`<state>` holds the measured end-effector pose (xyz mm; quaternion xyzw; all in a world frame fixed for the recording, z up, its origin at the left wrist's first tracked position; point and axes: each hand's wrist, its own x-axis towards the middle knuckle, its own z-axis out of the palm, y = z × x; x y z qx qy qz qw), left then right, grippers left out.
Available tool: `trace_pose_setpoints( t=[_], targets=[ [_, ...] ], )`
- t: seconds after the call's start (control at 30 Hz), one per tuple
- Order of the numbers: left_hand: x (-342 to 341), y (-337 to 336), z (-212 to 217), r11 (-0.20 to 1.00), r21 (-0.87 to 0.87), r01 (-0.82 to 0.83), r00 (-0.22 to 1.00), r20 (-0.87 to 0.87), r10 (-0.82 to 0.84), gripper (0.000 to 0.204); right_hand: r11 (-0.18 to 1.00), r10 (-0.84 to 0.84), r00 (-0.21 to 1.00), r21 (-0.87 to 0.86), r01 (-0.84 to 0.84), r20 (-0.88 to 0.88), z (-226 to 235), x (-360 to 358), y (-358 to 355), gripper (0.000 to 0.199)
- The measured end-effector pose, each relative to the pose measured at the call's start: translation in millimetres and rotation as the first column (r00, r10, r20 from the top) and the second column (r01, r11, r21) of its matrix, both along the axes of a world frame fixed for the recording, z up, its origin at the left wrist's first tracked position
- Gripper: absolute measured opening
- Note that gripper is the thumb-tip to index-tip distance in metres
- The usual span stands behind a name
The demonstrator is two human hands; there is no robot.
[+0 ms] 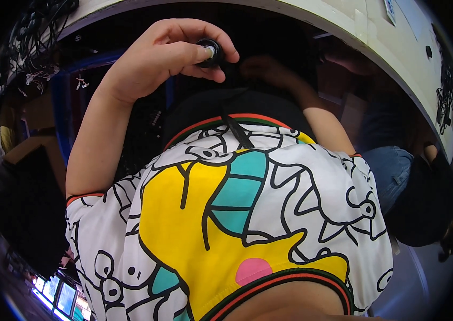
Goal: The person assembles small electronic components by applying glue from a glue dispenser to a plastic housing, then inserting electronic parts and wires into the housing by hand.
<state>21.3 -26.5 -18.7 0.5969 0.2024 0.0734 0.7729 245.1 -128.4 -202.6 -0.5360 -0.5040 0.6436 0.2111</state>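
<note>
My left hand [175, 56] is raised near the table's edge, its fingers closed round a small black round piece [210, 52]. The piece is pinched between thumb and fingers, and a pale shiny patch shows on it beside the thumb. I cannot make out its exact kind. Lower down and in shadow, my right hand [264, 69] rests over the dark cloth of my lap, under the table's overhang. Its fingers are too dark to tell whether they are closed or hold anything.
A white tabletop [339, 24] curves across the far side, with black cables [444, 101] on its right part. More tangled cables [33, 43] hang at the far left. An open cardboard box [36, 147] stands on the left. Close on my right sits another person [424, 192].
</note>
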Motion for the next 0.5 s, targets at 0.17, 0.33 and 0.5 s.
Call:
trace_pose_setpoints(
  t=[0.17, 0.33, 0.5],
  targets=[
    [-4, 4, -2, 0.994, -0.081, -0.073, 0.997, -0.013, 0.072, 0.031, 0.999, 0.027, 0.998, -0.019, -0.026, 0.049, -1, -3, 3, 0.019],
    [-12, 12, -3, 0.989, -0.136, -0.054, 0.986, 0.149, 0.074, 0.034, 0.998, -0.056, 0.996, 0.0, 0.057, -0.069, 6, -4, 0, 0.022],
    [-11, 7, 0, 0.994, 0.081, -0.069, 0.994, 0.094, 0.061, 0.036, 0.998, -0.021, 0.999, 0.065, 0.02, 0.025, 11, -3, 0, 0.022]
  ],
)
